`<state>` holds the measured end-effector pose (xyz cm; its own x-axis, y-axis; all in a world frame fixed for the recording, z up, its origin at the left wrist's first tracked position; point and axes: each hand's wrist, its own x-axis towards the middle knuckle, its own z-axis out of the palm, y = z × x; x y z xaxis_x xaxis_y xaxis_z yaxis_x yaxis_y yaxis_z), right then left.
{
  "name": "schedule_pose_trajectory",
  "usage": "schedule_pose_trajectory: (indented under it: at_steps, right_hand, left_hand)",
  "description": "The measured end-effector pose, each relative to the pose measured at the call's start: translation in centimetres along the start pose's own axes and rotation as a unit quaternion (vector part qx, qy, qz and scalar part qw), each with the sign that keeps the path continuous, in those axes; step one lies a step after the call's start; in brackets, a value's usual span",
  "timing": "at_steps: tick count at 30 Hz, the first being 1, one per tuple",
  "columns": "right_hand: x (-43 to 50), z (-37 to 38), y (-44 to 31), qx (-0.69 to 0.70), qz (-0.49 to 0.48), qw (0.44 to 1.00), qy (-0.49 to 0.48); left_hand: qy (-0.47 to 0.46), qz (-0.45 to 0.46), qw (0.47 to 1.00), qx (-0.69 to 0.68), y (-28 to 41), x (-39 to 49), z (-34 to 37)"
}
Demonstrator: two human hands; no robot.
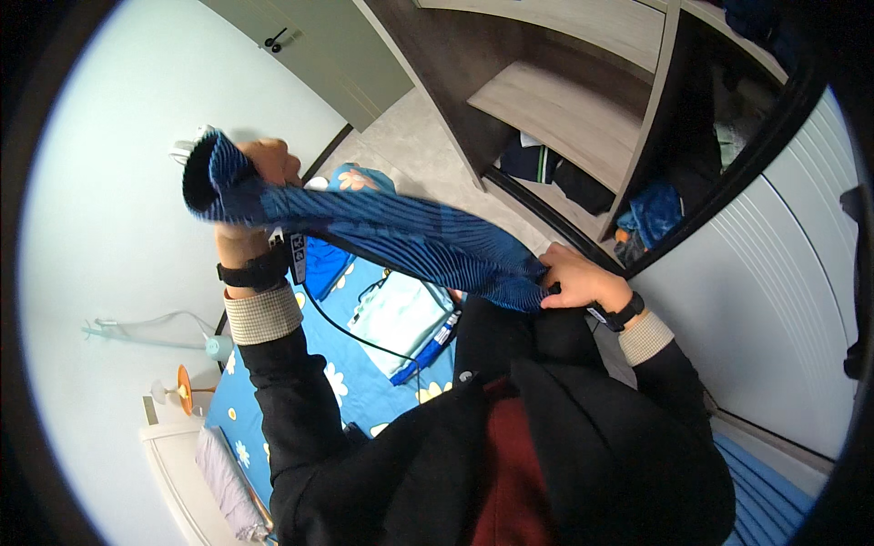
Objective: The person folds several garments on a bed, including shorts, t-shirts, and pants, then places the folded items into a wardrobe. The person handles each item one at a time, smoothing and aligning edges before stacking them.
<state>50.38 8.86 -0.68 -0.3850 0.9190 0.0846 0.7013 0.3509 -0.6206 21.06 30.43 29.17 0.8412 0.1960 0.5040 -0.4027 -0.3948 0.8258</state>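
A blue garment with dark wavy stripes is stretched through the air between my hands, in front of my body. My left hand grips its far left end, where the fabric folds over into a dark opening. At the other end, my right hand pinches the cloth between thumb and fingers. Part of the left hand is hidden behind the fabric. Under the garment, a folded mint-green garment lies on the bed, with a blue one beneath its edge. Another blue garment lies beside my left wrist.
An open wardrobe with shelves stands ahead to the right. Folded dark clothes and a blue plush cloth sit low inside. White sliding panels are at my right. A pale wall and an orange lamp are left.
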Motion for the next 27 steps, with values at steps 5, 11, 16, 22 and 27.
schedule_pose_trajectory:
  at_steps: [5, 11, 16, 22, 27]
  right_hand:
    - [0.5, 1.1, -0.5, -0.004, 0.006, 0.998, 0.064]
    - [-1.5, -3.0, -0.4, 0.241, 0.016, 0.933, 0.268]
    - [-1.3, -2.0, -1.5, 0.124, 0.040, 0.975, 0.177]
    - [-0.2, 0.9, -1.7, 0.334, -0.041, 0.907, 0.254]
    - [0.0, 2.3, -1.3, 0.463, 0.100, 0.864, 0.170]
  left_hand:
    - [0.207, -0.079, 0.975, 0.001, -0.4, 0.2, -1.5]
    - [0.340, -0.079, 0.935, 0.065, 2.5, 2.0, -5.0]
    - [0.344, -0.080, 0.930, 0.098, 3.5, 2.9, -5.4]
    - [0.324, -0.091, 0.934, 0.123, 3.4, 3.6, -4.7]
    - [0.314, -0.094, 0.938, 0.112, 3.6, 3.6, -5.2]
